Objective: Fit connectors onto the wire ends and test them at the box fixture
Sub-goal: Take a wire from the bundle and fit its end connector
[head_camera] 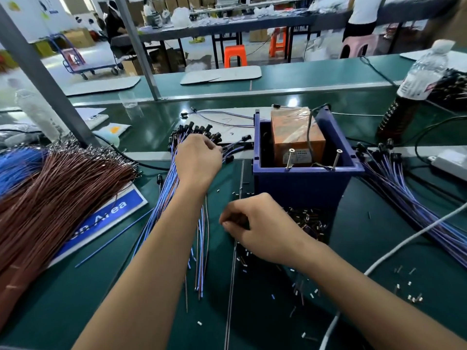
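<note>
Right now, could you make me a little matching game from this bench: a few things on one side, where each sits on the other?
Things:
1. brown wire bundle
2. orange block
3. water bottle
4. left hand

Places:
A. inside the blue box
B. far right, standing on the bench
C. far left, spread over a blue sign
D. on the black-tipped wires

Pairs: 1-C, 2-A, 3-B, 4-D

1 head view: looks forward and down from above bench [290,311], close over both forearms, hall behind.
</note>
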A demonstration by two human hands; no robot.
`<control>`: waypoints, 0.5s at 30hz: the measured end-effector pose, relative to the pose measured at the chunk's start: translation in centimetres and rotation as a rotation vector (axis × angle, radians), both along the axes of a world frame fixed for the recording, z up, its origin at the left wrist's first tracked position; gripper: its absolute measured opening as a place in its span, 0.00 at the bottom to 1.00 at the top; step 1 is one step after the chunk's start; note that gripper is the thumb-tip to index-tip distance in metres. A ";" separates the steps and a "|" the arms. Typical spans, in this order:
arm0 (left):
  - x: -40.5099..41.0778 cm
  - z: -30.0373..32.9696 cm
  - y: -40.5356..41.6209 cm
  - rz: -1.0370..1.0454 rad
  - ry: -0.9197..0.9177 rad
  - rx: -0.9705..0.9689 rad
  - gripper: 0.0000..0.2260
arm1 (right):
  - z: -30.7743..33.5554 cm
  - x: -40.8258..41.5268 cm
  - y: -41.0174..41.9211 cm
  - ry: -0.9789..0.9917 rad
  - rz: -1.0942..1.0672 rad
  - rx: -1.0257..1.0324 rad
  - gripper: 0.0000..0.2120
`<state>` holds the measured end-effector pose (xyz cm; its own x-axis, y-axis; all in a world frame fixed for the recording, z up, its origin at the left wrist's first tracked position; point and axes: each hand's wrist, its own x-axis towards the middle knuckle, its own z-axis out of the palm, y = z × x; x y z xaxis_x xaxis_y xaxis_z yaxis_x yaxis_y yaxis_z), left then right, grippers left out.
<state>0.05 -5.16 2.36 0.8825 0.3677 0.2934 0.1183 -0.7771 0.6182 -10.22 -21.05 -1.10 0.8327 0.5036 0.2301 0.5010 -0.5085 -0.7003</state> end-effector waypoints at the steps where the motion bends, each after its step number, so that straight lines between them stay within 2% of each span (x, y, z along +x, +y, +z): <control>1: 0.0 -0.7 0.0 0.001 0.049 0.002 0.04 | 0.0 -0.1 0.0 -0.003 0.005 -0.004 0.06; 3: -0.1 -2.1 -0.1 0.003 0.174 0.026 0.04 | 0.1 -0.2 -0.1 -0.009 0.013 -0.015 0.07; 5: -0.1 -3.2 -0.3 0.012 0.243 0.069 0.08 | 0.1 -0.3 -0.2 -0.023 0.012 -0.009 0.08; 11: 1.9 -4.0 -2.5 -0.052 0.164 0.357 0.16 | -0.9 -0.3 -0.6 -0.039 -0.005 0.013 0.08; 15: 3.2 -4.3 -2.9 -0.072 0.199 0.377 0.09 | -1.8 0.0 -0.7 -0.012 0.028 0.024 0.08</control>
<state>3.29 -8.10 -1.90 0.9548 0.2028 0.2171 0.1437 -0.9549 0.2600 -10.26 -21.76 -2.94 0.8157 0.5208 0.2520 0.5229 -0.4775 -0.7061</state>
